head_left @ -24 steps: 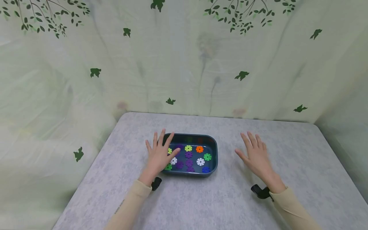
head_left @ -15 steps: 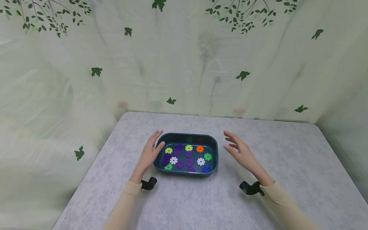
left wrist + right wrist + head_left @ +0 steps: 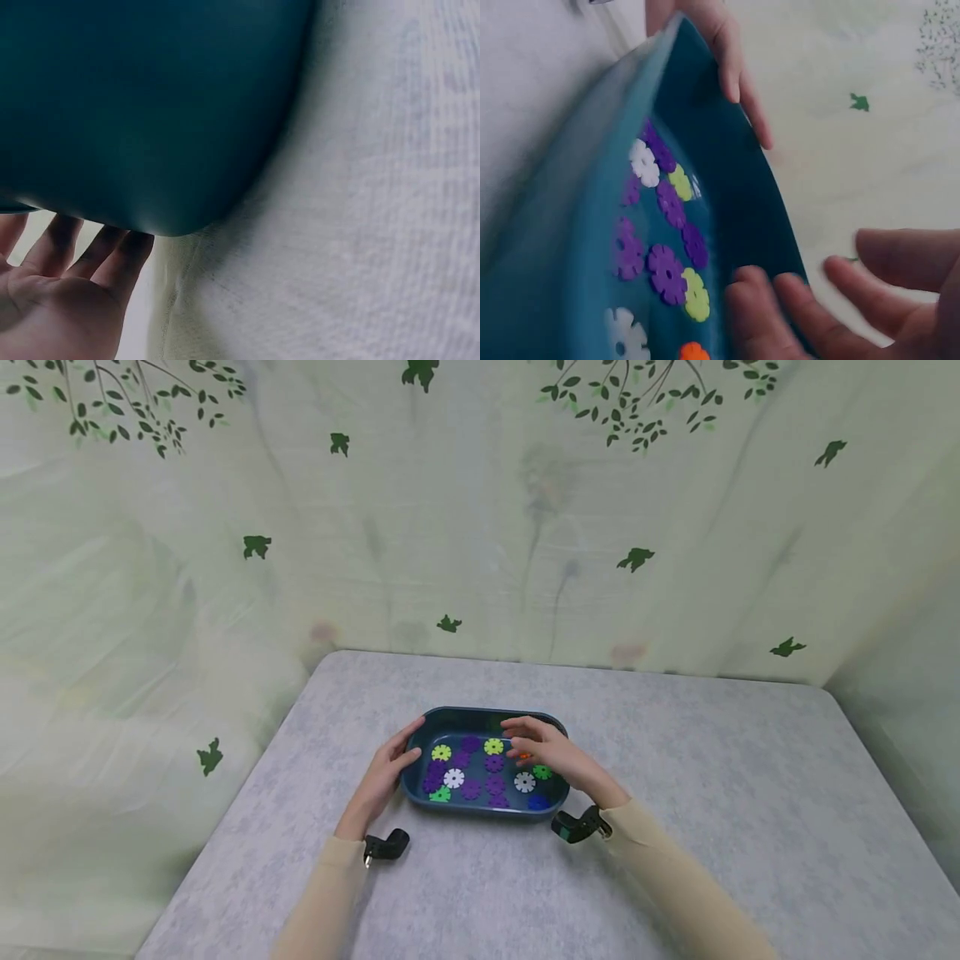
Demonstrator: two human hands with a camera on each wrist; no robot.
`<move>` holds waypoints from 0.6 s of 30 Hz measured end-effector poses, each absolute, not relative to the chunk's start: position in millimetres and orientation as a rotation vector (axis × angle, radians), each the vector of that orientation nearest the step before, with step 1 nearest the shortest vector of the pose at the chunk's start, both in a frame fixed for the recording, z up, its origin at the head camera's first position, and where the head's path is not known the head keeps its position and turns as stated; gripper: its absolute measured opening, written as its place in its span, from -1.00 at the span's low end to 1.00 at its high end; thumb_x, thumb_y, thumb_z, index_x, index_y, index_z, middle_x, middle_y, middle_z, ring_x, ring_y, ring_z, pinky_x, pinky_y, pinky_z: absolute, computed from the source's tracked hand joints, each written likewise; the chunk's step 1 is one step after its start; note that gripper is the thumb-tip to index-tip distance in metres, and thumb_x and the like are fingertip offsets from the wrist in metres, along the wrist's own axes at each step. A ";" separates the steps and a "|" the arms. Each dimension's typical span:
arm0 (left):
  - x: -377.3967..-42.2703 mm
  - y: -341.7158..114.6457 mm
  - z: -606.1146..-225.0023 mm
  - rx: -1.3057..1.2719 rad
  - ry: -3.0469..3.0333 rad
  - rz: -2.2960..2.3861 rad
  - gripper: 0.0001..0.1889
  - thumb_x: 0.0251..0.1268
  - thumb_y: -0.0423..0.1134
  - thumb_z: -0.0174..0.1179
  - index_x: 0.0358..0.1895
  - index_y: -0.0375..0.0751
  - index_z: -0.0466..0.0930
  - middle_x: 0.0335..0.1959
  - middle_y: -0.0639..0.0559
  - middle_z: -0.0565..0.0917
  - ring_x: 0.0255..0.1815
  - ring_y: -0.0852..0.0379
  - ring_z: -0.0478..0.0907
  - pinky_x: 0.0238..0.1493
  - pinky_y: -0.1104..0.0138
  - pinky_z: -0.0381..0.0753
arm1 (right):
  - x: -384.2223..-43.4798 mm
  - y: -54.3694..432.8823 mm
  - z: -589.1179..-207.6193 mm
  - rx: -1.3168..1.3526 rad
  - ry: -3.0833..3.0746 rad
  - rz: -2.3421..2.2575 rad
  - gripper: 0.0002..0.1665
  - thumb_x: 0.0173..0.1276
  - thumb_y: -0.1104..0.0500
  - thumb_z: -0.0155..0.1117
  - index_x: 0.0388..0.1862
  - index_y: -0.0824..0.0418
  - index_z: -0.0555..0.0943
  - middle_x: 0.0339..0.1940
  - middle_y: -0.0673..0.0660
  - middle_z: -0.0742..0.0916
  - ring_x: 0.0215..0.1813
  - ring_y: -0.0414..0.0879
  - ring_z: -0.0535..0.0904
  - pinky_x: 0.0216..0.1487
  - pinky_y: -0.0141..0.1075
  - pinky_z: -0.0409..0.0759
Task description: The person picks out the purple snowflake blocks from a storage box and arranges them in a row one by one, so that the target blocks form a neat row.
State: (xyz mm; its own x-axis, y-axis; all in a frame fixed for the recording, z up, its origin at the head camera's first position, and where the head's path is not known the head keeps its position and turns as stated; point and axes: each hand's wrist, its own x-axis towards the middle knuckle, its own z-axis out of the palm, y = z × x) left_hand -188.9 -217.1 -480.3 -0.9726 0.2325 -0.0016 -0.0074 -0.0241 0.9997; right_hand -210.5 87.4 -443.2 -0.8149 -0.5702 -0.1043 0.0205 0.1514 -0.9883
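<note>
A dark blue-green tray (image 3: 480, 812) holds several flower-shaped plastic discs, among them a purple disc (image 3: 666, 274), a white disc (image 3: 453, 778), a yellow disc (image 3: 493, 747) and a blue disc (image 3: 537, 802). At the tray's left end, my left hand (image 3: 380, 778) holds the wall, thumb over the rim. In the left wrist view, its fingers (image 3: 120, 262) lie against the outer side. My right hand (image 3: 558, 753) hovers over the tray's right part, fingers loosely bent and nothing held. It partly covers an orange disc (image 3: 694, 352).
The tray stands on a grey mottled table (image 3: 712, 777). A pale curtain (image 3: 480, 527) with leaf prints hangs behind the table and along its sides. A small black wrist camera (image 3: 576, 825) sits under the right wrist, another black camera (image 3: 387, 844) by the left.
My left hand has moved from above the tray to its left rim. My right hand has swept left from the table to over the tray. The discs look unmoved.
</note>
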 end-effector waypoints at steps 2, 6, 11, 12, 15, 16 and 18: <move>-189.8 -218.3 -484.3 0.219 2.053 2.132 -0.45 0.47 -0.45 -0.07 0.48 -0.24 0.12 0.51 -0.05 0.05 0.51 0.05 -0.14 0.42 0.12 -0.08 | -213.8 81.3 -442.8 -0.490 1.956 -1.654 -0.47 0.54 0.20 -0.03 0.39 0.41 0.24 0.31 0.44 0.40 0.15 0.30 0.49 0.10 0.02 0.51; -191.6 -221.3 -491.5 0.181 2.050 2.138 -0.45 0.47 -0.41 -0.04 0.48 -0.17 0.16 0.51 -0.01 0.08 0.51 0.07 -0.10 0.42 0.12 -0.04 | -222.2 70.8 -444.8 -0.436 1.943 -1.547 -0.51 0.54 0.21 -0.06 0.37 0.39 0.29 0.28 0.42 0.44 0.06 0.24 0.57 0.04 -0.01 0.55; -191.6 -221.8 -493.9 0.160 2.063 2.124 -0.46 0.47 -0.38 -0.02 0.47 -0.12 0.18 0.50 -0.01 0.09 0.50 0.04 -0.08 0.41 0.07 -0.01 | -232.7 61.3 -451.1 -0.386 1.932 -1.456 -0.56 0.53 0.21 -0.04 0.32 0.32 0.40 0.25 0.32 0.49 -0.05 0.15 0.64 -0.04 -0.11 0.60; -191.8 -221.8 -494.4 0.155 2.063 2.122 -0.46 0.47 -0.37 -0.02 0.47 -0.12 0.18 0.51 0.00 0.09 0.50 0.04 -0.08 0.41 0.07 -0.01 | -234.2 60.2 -452.1 -0.384 1.930 -1.440 -0.57 0.53 0.22 -0.04 0.31 0.32 0.42 0.26 0.31 0.49 -0.06 0.14 0.65 -0.06 -0.12 0.61; -191.7 -221.4 -495.3 0.124 2.061 2.126 -0.46 0.47 -0.36 -0.01 0.47 -0.09 0.20 0.50 0.03 0.10 0.50 0.07 -0.07 0.41 0.08 0.00 | -238.3 56.8 -455.3 -0.381 1.915 -1.403 -0.60 0.52 0.26 -0.06 0.27 0.33 0.46 0.27 0.28 0.49 -0.09 0.13 0.66 -0.09 -0.16 0.62; -191.7 -221.4 -495.5 0.121 2.059 2.126 -0.46 0.47 -0.36 -0.01 0.47 -0.08 0.20 0.50 0.03 0.09 0.50 0.07 -0.07 0.41 0.08 0.00 | -239.2 55.8 -455.7 -0.380 1.912 -1.392 -0.60 0.52 0.27 -0.07 0.26 0.34 0.47 0.27 0.29 0.49 -0.09 0.13 0.65 -0.10 -0.17 0.62; -191.5 -221.0 -495.8 0.114 2.051 2.130 -0.46 0.47 -0.35 -0.01 0.47 -0.05 0.20 0.50 0.05 0.09 0.50 0.07 -0.07 0.41 0.07 0.01 | -240.7 54.4 -456.9 -0.371 1.911 -1.376 -0.61 0.51 0.31 -0.09 0.23 0.37 0.48 0.24 0.29 0.51 -0.10 0.12 0.65 -0.11 -0.18 0.63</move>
State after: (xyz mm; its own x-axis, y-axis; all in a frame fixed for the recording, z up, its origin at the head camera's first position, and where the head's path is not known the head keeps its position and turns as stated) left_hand -191.5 -221.0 -495.8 -0.9805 0.1834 -0.0708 -0.0777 -0.0307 0.9965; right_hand -240.7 54.4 -456.9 -0.6844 -0.6123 -0.3958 0.1810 0.3832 -0.9058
